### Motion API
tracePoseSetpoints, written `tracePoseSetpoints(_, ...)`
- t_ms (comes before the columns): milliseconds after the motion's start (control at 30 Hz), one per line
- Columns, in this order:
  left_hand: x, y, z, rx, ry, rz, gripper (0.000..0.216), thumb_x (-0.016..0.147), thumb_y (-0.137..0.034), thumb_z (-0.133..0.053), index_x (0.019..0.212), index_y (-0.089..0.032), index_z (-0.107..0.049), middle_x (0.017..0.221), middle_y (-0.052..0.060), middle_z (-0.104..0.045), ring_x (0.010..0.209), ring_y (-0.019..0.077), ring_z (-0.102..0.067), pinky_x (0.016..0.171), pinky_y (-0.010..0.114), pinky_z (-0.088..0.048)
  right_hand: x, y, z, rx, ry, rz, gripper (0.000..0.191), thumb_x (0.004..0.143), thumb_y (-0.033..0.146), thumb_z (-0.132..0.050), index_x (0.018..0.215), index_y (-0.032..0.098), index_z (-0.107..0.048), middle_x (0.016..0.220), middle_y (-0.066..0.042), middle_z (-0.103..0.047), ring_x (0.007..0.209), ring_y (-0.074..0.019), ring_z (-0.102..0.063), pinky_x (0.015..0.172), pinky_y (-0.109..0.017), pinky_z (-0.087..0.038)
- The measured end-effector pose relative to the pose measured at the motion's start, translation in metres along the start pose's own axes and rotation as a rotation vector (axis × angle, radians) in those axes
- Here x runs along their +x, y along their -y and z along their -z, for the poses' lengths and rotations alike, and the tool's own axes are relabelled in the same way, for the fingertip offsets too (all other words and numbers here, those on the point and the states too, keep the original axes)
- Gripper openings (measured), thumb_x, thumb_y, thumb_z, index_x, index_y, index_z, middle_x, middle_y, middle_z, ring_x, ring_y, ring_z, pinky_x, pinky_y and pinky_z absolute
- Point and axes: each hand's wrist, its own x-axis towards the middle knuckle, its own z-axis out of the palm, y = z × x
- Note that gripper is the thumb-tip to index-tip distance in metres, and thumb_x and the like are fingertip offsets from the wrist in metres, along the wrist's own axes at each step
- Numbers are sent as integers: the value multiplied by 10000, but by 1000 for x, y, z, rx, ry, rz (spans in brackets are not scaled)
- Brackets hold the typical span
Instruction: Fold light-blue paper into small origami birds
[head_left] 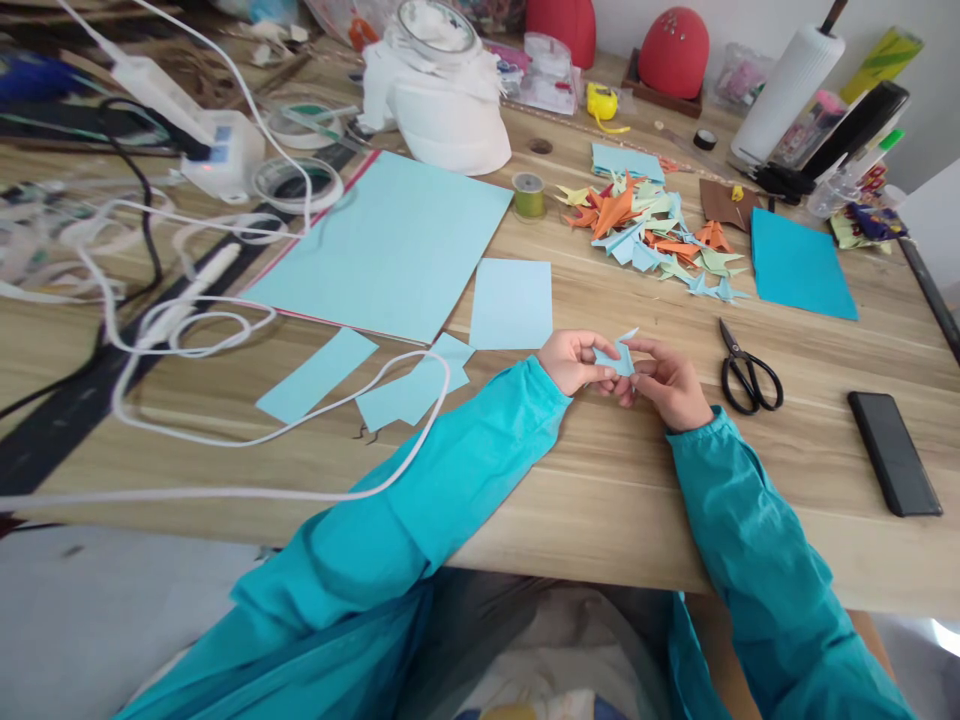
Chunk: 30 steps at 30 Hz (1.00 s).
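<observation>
A small light-blue piece of folded paper (616, 360) is pinched between my two hands above the front part of the table. My left hand (574, 362) grips its left side with thumb and fingers. On the other side my right hand (667, 382) has its fingertips closed on the right edge, where a narrow point sticks up. Just behind my left hand lies a pale blue paper square (511, 304). Black-handled scissors (750, 378) rest to the right of my right hand. Behind them is a heap of folded paper figures (645, 228) in orange, blue, green and yellow.
Light-blue sheets (390, 240) and cut strips (319, 375) lie at left, with a white cable (225, 435) looping over the table and across my left sleeve. A phone (894, 452) lies at right, near bright blue paper (801, 262). A thread spool (528, 196) stands mid-table.
</observation>
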Motion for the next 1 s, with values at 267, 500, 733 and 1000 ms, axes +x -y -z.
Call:
tracePoseSetpoints(267, 1, -1, 3, -38, 27, 27, 229, 583, -3, -718, 769, -67, -603, 531, 21, -650, 479, 128, -622, 506, 240, -520, 0, -3, 3, 58, 16, -2, 462, 701, 246, -641, 1129, 166, -487, 640, 5, -668, 539, -154, -635, 525, -295, -517)
tracePoseSetpoints(500, 4, -1, 7, -85, 64, 33, 199, 595, 4, -678, 769, -67, -616, 511, 28, -647, 463, 128, -615, 486, 228, -505, 0, -5, 5, 99, 25, -10, 462, 705, 215, -611, 1150, 170, -494, 694, -15, -686, 581, -169, -650, 555, -316, -527)
tracePoseSetpoints(733, 1, -2, 7, -130, 88, 70, 232, 602, 0, -692, 818, -56, -627, 576, 50, -670, 528, 148, -649, 567, 266, -540, 0, -2, 3, 159, -7, 22, 385, 714, 222, -600, 1090, 163, -544, 656, -10, -666, 544, -152, -618, 512, -283, -491)
tracePoseSetpoints(1000, 0, -5, 5, -134, 96, 85, 229, 599, -17, -701, 818, -50, -643, 591, 72, -682, 540, 160, -654, 571, 275, -543, 2, -8, 2, 42, -86, 34, 408, 706, 316, -696, 1070, 200, -549, 609, 25, -639, 507, -122, -584, 481, -247, -474)
